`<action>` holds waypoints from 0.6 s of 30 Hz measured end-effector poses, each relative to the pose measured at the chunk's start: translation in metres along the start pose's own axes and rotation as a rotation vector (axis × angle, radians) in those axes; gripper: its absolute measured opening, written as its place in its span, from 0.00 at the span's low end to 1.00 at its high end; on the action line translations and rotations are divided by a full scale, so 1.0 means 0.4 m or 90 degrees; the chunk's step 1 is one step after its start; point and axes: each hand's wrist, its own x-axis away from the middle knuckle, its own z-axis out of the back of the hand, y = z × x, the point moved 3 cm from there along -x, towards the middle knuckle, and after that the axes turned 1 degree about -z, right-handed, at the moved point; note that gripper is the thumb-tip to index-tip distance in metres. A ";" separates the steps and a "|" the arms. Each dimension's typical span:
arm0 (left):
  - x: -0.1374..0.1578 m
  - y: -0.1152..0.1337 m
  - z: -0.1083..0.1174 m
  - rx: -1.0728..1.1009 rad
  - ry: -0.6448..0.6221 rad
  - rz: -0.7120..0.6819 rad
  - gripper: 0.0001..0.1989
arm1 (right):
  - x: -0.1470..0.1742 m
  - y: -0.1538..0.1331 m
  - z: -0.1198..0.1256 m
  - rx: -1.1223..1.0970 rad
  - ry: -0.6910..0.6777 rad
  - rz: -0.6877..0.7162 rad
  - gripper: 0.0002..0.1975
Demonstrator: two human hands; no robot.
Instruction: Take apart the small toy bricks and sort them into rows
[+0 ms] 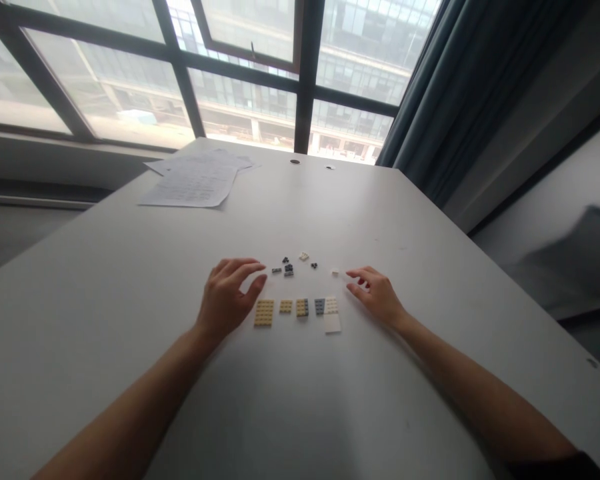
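My left hand (233, 290) rests at the left of the small building bricks, thumb and fingers apart with nothing between them. Closest to it are a tan studded plate (264, 313) and a small grey piece (277, 270). My right hand (375, 290) is at the right side, fingers parted, its fingertips just short of a small white brick (335, 272). Between the hands lie a smaller tan plate (285, 307), a tan and dark grey block (302, 307), a blue-grey plate (319, 307) and a white studded plate (331, 305) beside a smooth white tile (333, 324).
Farther back lie dark grey pieces (289, 268), a small dark piece (314, 265) and white pieces (304, 256). Printed papers (190, 180) lie at the far left of the white table (300, 400). Windows and a dark curtain (440, 100) stand beyond its far edge.
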 end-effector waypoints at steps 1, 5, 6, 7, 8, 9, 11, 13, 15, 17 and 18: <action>0.001 -0.020 0.002 -0.003 0.010 0.033 0.09 | -0.022 0.008 -0.008 -0.001 -0.002 -0.019 0.11; 0.012 -0.048 -0.006 -0.007 0.004 0.100 0.10 | -0.083 0.020 -0.041 0.027 -0.009 -0.057 0.10; 0.013 -0.048 -0.009 -0.007 -0.002 0.104 0.11 | -0.090 0.019 -0.048 0.035 -0.015 -0.053 0.09; 0.014 -0.046 -0.011 -0.007 -0.008 0.105 0.11 | -0.094 0.016 -0.054 0.041 -0.021 -0.044 0.08; 0.015 -0.044 -0.014 -0.007 -0.011 0.104 0.11 | -0.095 0.013 -0.057 0.042 -0.026 -0.032 0.07; 0.015 -0.042 -0.015 -0.006 -0.013 0.102 0.11 | -0.094 0.011 -0.060 0.038 -0.030 -0.019 0.07; 0.014 -0.040 -0.017 -0.003 -0.013 0.099 0.11 | -0.086 0.005 -0.060 0.027 -0.030 0.005 0.05; 0.013 -0.039 -0.017 0.000 -0.014 0.098 0.10 | -0.075 -0.001 -0.058 0.017 -0.031 0.026 0.04; 0.013 -0.038 -0.018 0.002 -0.019 0.097 0.10 | -0.062 -0.007 -0.057 0.006 -0.041 0.041 0.04; 0.013 -0.037 -0.018 0.003 -0.023 0.095 0.10 | -0.051 -0.011 -0.058 -0.005 -0.052 0.046 0.04; 0.013 -0.037 -0.018 0.002 -0.024 0.093 0.10 | -0.046 -0.012 -0.058 -0.010 -0.056 0.047 0.04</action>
